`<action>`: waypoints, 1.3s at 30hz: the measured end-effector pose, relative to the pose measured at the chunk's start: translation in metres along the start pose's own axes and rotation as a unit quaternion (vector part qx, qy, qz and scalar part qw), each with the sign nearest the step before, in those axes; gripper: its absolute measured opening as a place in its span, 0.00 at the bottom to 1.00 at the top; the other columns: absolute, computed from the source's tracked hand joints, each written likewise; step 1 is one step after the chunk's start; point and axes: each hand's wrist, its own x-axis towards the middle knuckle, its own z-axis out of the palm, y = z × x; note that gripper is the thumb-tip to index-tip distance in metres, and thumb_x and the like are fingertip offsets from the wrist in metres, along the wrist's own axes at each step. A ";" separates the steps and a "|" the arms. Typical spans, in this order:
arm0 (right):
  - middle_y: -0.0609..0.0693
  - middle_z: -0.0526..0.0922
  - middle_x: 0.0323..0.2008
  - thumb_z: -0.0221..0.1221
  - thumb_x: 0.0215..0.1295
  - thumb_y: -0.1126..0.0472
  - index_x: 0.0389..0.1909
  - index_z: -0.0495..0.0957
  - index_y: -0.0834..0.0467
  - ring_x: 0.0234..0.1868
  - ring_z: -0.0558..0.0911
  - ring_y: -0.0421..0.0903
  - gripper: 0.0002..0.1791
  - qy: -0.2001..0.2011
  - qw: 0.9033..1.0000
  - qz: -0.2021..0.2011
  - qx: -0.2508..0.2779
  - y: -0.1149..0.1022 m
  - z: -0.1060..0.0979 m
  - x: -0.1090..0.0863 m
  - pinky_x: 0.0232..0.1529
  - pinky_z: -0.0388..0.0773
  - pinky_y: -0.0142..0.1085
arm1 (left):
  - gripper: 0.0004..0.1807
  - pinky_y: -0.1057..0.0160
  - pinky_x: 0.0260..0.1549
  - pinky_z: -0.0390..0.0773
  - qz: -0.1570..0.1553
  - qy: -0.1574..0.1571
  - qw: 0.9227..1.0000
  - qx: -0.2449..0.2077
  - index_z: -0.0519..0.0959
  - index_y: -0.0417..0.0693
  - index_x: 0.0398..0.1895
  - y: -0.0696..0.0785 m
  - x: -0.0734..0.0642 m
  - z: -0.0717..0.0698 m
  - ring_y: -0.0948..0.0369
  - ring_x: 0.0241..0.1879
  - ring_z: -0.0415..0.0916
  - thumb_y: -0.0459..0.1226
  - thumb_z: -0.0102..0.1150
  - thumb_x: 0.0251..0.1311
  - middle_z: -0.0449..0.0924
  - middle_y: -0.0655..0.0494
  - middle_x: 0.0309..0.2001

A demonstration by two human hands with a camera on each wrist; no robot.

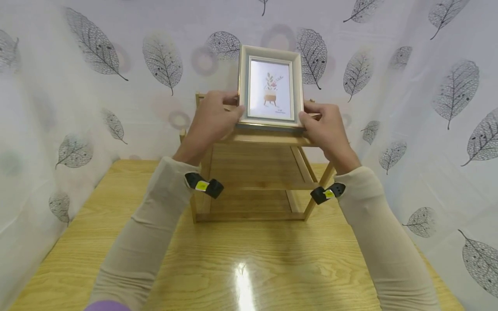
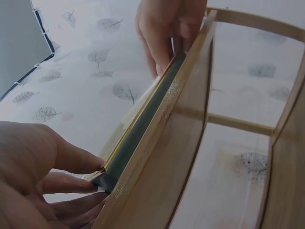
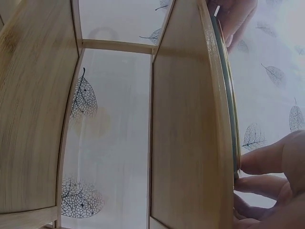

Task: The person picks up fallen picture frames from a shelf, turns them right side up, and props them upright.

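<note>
A cream picture frame (image 1: 271, 121) with a gold edge and a potted-plant print stands tilted slightly back at the top shelf of a wooden rack (image 1: 256, 138). My left hand (image 1: 214, 115) pinches its lower left edge, thumb in front and fingers behind. On the opposite side my right hand (image 1: 326, 128) pinches the lower right edge the same way. From the left wrist view, the dark green underside of the picture frame (image 2: 138, 125) lies right along the shelf's front rail (image 2: 157, 119). The right wrist view shows the picture frame's edge (image 3: 228, 90) close against that rail too.
Below the top shelf, the rack has two lower shelves, including a middle shelf (image 1: 256, 172). It stands on a glossy wood-grain table (image 1: 218, 259). A leaf-patterned curtain (image 1: 136, 112) hangs behind and on both sides. Each sleeve carries a black wrist strap (image 1: 204, 185).
</note>
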 end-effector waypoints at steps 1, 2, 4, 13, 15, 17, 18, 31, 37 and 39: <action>0.56 0.80 0.49 0.54 0.65 0.64 0.55 0.78 0.59 0.35 0.76 0.45 0.18 0.000 1.000 0.001 0.003 0.000 0.000 0.000 0.30 0.78 0.30 | 0.23 0.70 0.35 0.79 0.001 0.003 1.000 -0.003 0.71 0.54 0.63 0.000 0.000 0.000 0.65 0.41 0.77 0.43 0.55 0.64 0.77 0.59 0.55; 0.56 0.80 0.49 0.54 0.65 0.64 0.55 0.78 0.58 0.35 0.76 0.45 0.18 -0.001 1.000 0.002 0.006 0.000 0.000 0.000 0.30 0.78 0.30 | 0.23 0.69 0.34 0.79 0.001 0.006 1.000 -0.008 0.71 0.55 0.63 -0.001 0.000 0.000 0.65 0.40 0.78 0.43 0.55 0.64 0.78 0.59 0.55; 0.56 0.81 0.48 0.54 0.65 0.64 0.55 0.78 0.58 0.36 0.77 0.45 0.17 -0.002 1.000 0.005 0.013 -0.001 0.000 -0.001 0.31 0.79 0.30 | 0.23 0.69 0.34 0.80 -0.002 0.010 1.000 -0.020 0.72 0.56 0.63 -0.001 0.000 0.000 0.65 0.39 0.78 0.42 0.56 0.63 0.78 0.59 0.55; 0.58 0.81 0.49 0.55 0.65 0.65 0.55 0.77 0.59 0.35 0.77 0.45 0.17 0.009 0.999 -0.008 0.034 -0.003 0.001 0.000 0.31 0.78 0.29 | 0.22 0.67 0.35 0.80 -0.018 0.034 0.998 -0.051 0.74 0.61 0.60 -0.001 -0.001 -0.001 0.65 0.39 0.78 0.41 0.59 0.62 0.79 0.61 0.54; 0.58 0.81 0.49 0.56 0.65 0.66 0.55 0.77 0.59 0.35 0.78 0.45 0.17 0.012 0.999 -0.011 0.039 -0.002 0.002 0.000 0.31 0.78 0.29 | 0.22 0.66 0.36 0.80 -0.020 0.038 0.997 -0.058 0.74 0.61 0.60 -0.001 0.000 0.000 0.65 0.40 0.78 0.40 0.60 0.61 0.79 0.60 0.54; 0.57 0.81 0.49 0.56 0.64 0.66 0.55 0.77 0.60 0.35 0.78 0.45 0.17 0.015 0.999 -0.016 0.041 -0.002 0.003 0.000 0.33 0.79 0.29 | 0.22 0.66 0.36 0.80 -0.016 0.043 0.997 -0.059 0.74 0.61 0.60 -0.002 0.001 0.000 0.65 0.39 0.79 0.40 0.60 0.61 0.79 0.60 0.54; 0.57 0.81 0.50 0.56 0.64 0.66 0.55 0.77 0.60 0.35 0.78 0.45 0.18 0.016 0.999 -0.018 0.043 -0.001 0.003 0.000 0.33 0.79 0.29 | 0.22 0.66 0.36 0.80 -0.015 0.045 0.997 -0.062 0.74 0.61 0.60 -0.002 0.001 0.000 0.65 0.39 0.79 0.40 0.61 0.61 0.79 0.60 0.54; 0.57 0.82 0.49 0.59 0.62 0.65 0.54 0.77 0.58 0.36 0.82 0.46 0.18 0.039 0.997 -0.033 0.059 0.000 0.003 0.001 0.34 0.79 0.28 | 0.22 0.67 0.36 0.81 -0.011 0.067 0.994 -0.083 0.77 0.60 0.55 -0.005 0.003 0.000 0.64 0.39 0.81 0.36 0.65 0.56 0.82 0.60 0.50; 0.57 0.82 0.48 0.60 0.61 0.65 0.54 0.77 0.57 0.36 0.83 0.46 0.18 0.046 0.997 -0.040 0.050 0.001 0.004 0.000 0.34 0.80 0.29 | 0.23 0.65 0.39 0.80 -0.006 0.073 0.993 -0.089 0.77 0.59 0.55 -0.005 0.002 -0.001 0.62 0.38 0.82 0.36 0.66 0.55 0.82 0.61 0.49; 0.56 0.82 0.49 0.60 0.61 0.65 0.53 0.78 0.57 0.37 0.83 0.46 0.18 0.047 0.997 -0.039 0.047 0.001 0.003 0.000 0.37 0.80 0.29 | 0.23 0.66 0.40 0.79 0.001 0.077 0.994 -0.081 0.77 0.58 0.55 -0.006 0.003 -0.001 0.63 0.37 0.82 0.36 0.66 0.54 0.82 0.61 0.49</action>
